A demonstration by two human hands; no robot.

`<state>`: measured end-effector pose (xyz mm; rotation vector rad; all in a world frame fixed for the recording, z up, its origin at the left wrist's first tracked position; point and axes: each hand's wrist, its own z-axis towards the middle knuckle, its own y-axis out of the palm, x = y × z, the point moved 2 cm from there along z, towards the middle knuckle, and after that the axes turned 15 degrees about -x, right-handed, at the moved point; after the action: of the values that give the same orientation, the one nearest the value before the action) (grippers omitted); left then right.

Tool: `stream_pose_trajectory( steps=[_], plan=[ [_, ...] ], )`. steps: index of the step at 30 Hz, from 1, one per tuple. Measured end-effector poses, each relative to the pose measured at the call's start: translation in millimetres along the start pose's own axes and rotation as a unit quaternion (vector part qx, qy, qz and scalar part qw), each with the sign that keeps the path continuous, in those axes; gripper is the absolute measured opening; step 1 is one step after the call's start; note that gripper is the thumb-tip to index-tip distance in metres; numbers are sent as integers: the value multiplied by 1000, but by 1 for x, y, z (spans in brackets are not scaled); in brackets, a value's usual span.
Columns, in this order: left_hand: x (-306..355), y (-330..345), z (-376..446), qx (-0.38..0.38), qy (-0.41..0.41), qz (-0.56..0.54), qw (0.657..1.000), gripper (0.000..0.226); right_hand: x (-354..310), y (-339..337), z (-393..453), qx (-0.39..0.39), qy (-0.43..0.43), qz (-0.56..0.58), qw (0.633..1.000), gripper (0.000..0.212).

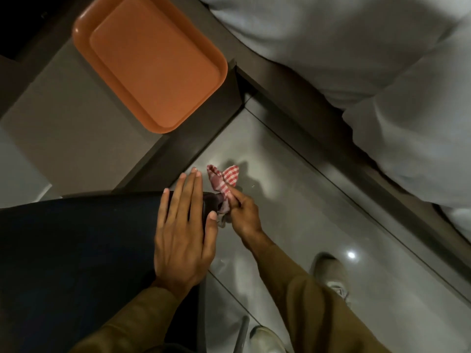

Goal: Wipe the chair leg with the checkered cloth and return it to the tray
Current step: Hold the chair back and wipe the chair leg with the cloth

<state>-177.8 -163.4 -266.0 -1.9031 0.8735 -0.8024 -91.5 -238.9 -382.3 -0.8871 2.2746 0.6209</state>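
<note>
My right hand (243, 210) is shut on the red and white checkered cloth (224, 178), whose free ends stick up above my fingers. The cloth's lower part is pressed against a dark chair leg (211, 200) just below the seat's corner. My left hand (183, 230) lies flat with fingers spread on the dark chair seat (76, 250), holding nothing. The orange tray (153, 62) rests empty on a grey side table (63, 118) at the upper left. Most of the chair leg is hidden under the seat and my hands.
A bed with white bedding (369, 59) and a dark frame runs along the right. Glossy grey floor tiles (293, 200) lie between the bed and the chair. My shoes (331, 273) stand on the floor at the lower right.
</note>
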Motion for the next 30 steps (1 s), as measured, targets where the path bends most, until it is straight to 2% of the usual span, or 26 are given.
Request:
stream_pose_trajectory(
  steps=[3, 4, 6, 7, 9, 11, 13, 16, 19, 24, 30],
  plan=[
    [-2, 4, 0, 13, 4, 1, 1000, 67, 21, -12, 34, 1, 49, -2, 999, 34],
    [-3, 5, 0, 18, 7, 3, 1000, 67, 26, -15, 43, 13, 62, 54, 997, 34],
    [-4, 8, 0, 28, 14, 5, 999, 66, 32, -17, 60, 41, 87, 225, 970, 39],
    [-4, 9, 0, 31, 18, 5, 999, 66, 34, -16, 66, 49, 90, 267, 958, 41],
    [-4, 9, 1, 32, 21, 4, 999, 66, 28, -14, 64, 45, 97, 241, 965, 42],
    [-4, 8, 0, 25, 19, 7, 999, 67, 17, -11, 42, 34, 90, 135, 986, 38],
    [-4, 6, 0, 13, 16, 10, 1000, 70, 5, -6, 10, 6, 43, 34, 998, 36],
    [0, 1, 0, -5, 9, 5, 1000, 73, -15, 3, -33, -33, -28, 27, 999, 39],
    [2, -2, 0, -17, 0, 0, 1000, 75, -23, 11, -51, -40, -56, 32, 997, 40],
    [0, 0, 1, -15, -3, 7, 1000, 75, -8, 3, -31, -23, -67, 23, 997, 38],
    [-3, 6, 2, 5, 0, 19, 1000, 74, 33, -10, 27, 8, -13, -7, 1000, 36]
  ],
)
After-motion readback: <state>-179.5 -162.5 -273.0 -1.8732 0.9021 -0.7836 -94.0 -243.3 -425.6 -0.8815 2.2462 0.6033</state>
